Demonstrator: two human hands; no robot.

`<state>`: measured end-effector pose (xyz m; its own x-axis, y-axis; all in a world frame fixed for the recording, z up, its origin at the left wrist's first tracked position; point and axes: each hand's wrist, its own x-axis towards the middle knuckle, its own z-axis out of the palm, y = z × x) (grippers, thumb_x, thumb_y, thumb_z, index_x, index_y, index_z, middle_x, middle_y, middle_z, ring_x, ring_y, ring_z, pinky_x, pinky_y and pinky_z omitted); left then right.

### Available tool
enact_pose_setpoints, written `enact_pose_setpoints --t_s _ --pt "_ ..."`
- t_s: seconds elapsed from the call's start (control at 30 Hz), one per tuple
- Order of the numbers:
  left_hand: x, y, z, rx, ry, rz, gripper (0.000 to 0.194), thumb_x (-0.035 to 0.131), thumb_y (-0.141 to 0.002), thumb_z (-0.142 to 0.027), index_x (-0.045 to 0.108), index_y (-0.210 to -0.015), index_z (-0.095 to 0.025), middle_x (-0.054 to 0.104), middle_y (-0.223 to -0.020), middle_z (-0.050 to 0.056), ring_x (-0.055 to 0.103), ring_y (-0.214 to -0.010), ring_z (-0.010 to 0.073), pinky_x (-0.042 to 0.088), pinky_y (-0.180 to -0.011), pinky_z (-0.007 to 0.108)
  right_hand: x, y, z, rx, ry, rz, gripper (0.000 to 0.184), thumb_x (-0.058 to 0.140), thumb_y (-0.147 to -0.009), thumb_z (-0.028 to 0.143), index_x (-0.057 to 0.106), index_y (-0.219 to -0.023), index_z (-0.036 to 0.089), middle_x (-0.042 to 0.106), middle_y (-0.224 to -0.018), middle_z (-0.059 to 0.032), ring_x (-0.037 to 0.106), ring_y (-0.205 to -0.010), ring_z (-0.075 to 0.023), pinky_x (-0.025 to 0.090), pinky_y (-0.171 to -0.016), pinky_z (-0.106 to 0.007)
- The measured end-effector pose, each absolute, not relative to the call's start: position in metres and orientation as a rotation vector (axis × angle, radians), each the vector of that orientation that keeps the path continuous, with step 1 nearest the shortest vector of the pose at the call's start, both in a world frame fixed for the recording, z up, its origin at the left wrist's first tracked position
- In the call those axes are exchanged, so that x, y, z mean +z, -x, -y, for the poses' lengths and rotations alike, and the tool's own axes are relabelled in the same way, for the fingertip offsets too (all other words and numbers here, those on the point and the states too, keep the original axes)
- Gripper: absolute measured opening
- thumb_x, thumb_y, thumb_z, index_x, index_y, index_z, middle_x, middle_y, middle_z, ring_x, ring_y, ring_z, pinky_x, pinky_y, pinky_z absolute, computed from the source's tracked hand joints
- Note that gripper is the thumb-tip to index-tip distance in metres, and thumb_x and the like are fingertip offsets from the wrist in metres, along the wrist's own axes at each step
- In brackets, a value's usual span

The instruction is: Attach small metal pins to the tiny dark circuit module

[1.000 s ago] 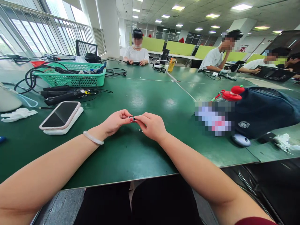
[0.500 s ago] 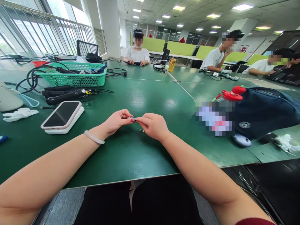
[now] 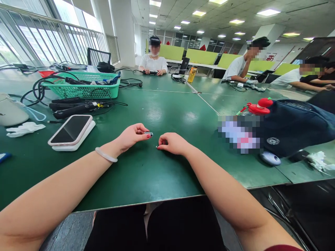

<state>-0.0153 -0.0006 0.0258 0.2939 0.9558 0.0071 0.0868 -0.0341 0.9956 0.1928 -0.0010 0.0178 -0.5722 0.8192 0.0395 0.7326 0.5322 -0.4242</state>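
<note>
My left hand (image 3: 132,136), with a pale bangle (image 3: 106,154) on its wrist, pinches a small silver-and-dark part (image 3: 148,134) between thumb and fingers above the green table (image 3: 125,188). What kind of part it is cannot be made out. To the right, apart from it, my right hand (image 3: 172,143) is low at the tabletop with thumb and forefinger brought together. At their tips shows a tiny pale metal piece (image 3: 157,146), mostly hidden by the fingers.
A phone on a white box (image 3: 72,132) lies left, with black cased tools (image 3: 72,107) and a green basket (image 3: 86,87) of cables behind it. To the right are a dark blue bag (image 3: 295,122) and a computer mouse (image 3: 270,158). Several people sit farther back.
My right hand has let go of the part in my left hand and moved down and slightly right, onto the tiny metal piece on the table. My left hand stays nearly in place.
</note>
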Motion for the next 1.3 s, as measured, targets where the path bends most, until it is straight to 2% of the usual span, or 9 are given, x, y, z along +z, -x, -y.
enact_pose_setpoints --t_s 0.13,0.4,0.5,0.57,0.7,0.87,0.93,1.1,1.3 --pt "0.025 0.016 0.000 0.946 -1.460 -1.075 0.035 0.078 -0.054 -0.033 0.054 -0.074 -0.016 0.063 -0.069 0.000 0.059 -0.066 0.0123 0.044 -0.069 0.028 0.014 -0.189 0.000 0.478 1.286 2.535 0.011 0.057 -0.080 0.027 0.061 -0.074 0.018 0.059 -0.074 0.0001 0.048 -0.065 -0.0091 0.030 -0.057 -0.021" --pt "0.024 0.017 -0.001 0.904 -1.496 -1.093 0.035 0.077 -0.055 -0.032 0.053 -0.074 -0.016 0.064 -0.071 0.000 0.059 -0.067 0.0124 0.044 -0.069 0.028 0.010 -0.186 -0.004 0.453 1.341 2.488 0.009 0.055 -0.081 0.024 0.061 -0.076 0.019 0.061 -0.073 0.0010 0.050 -0.066 -0.0095 0.033 -0.059 -0.020" --pt "0.024 0.016 -0.001 0.871 -1.526 -1.103 0.034 0.077 -0.055 -0.032 0.054 -0.074 -0.015 0.063 -0.068 0.000 0.059 -0.066 0.0123 0.044 -0.067 0.027 0.012 -0.187 -0.003 0.453 1.320 2.477 0.014 0.049 -0.084 0.023 0.062 -0.079 0.020 0.063 -0.078 0.0001 0.052 -0.070 -0.0097 0.034 -0.061 -0.020" --pt "0.024 0.015 -0.001 0.855 -1.543 -1.107 0.033 0.076 -0.055 -0.031 0.054 -0.074 -0.015 0.062 -0.067 0.000 0.059 -0.065 0.0126 0.044 -0.066 0.028 0.015 -0.188 0.000 0.473 1.299 2.482 0.017 0.049 -0.086 0.028 0.063 -0.080 0.020 0.063 -0.077 0.0002 0.052 -0.068 -0.0096 0.033 -0.060 -0.020" --pt "0.023 0.015 0.000 0.832 -1.568 -1.117 0.032 0.077 -0.055 -0.030 0.055 -0.074 -0.015 0.062 -0.066 0.000 0.059 -0.064 0.0129 0.044 -0.066 0.029 0.021 -0.190 0.004 0.512 1.256 2.554 0.019 0.059 -0.078 0.038 0.062 -0.077 0.019 0.060 -0.070 0.0020 0.048 -0.060 -0.0082 0.031 -0.055 -0.020" --pt "0.022 0.014 0.001 0.780 -1.604 -1.111 0.033 0.076 -0.056 -0.030 0.056 -0.078 -0.015 0.063 -0.068 0.000 0.059 -0.066 0.0137 0.045 -0.068 0.030 0.021 -0.192 0.004 0.513 1.197 2.597 0.003 0.061 -0.075 0.021 0.062 -0.074 0.018 0.060 -0.073 0.0017 0.049 -0.065 -0.0081 0.033 -0.059 -0.019" --pt "0.022 0.013 0.001 0.778 -1.619 -1.121 0.034 0.075 -0.056 -0.030 0.055 -0.079 -0.015 0.062 -0.067 0.000 0.059 -0.066 0.0139 0.045 -0.068 0.030 0.020 -0.193 0.002 0.497 1.234 2.573 0.005 0.058 -0.076 0.017 0.062 -0.078 0.019 0.061 -0.075 0.0021 0.050 -0.066 -0.0082 0.033 -0.059 -0.019" --pt "0.020 0.012 0.001 0.765 -1.655 -1.157 0.035 0.075 -0.055 -0.029 0.055 -0.080 -0.015 0.063 -0.068 0.001 0.060 -0.067 0.0149 0.045 -0.068 0.031 0.019 -0.196 -0.002 0.353 1.417 2.515 0.006 0.060 -0.077 0.025 0.063 -0.081 0.020 0.062 -0.078 0.0001 0.052 -0.069 -0.0108 0.033 -0.057 -0.021" --pt "0.018 0.010 0.000 0.746 -1.691 -1.181 0.036 0.074 -0.055 -0.031 0.055 -0.082 -0.015 0.064 -0.070 0.002 0.061 -0.068 0.0158 0.045 -0.067 0.030 0.014 -0.195 -0.005 0.211 1.451 2.553 0.009 0.056 -0.080 0.023 0.063 -0.075 0.021 0.063 -0.083 -0.0012 0.055 -0.073 -0.0136 0.035 -0.060 -0.023"
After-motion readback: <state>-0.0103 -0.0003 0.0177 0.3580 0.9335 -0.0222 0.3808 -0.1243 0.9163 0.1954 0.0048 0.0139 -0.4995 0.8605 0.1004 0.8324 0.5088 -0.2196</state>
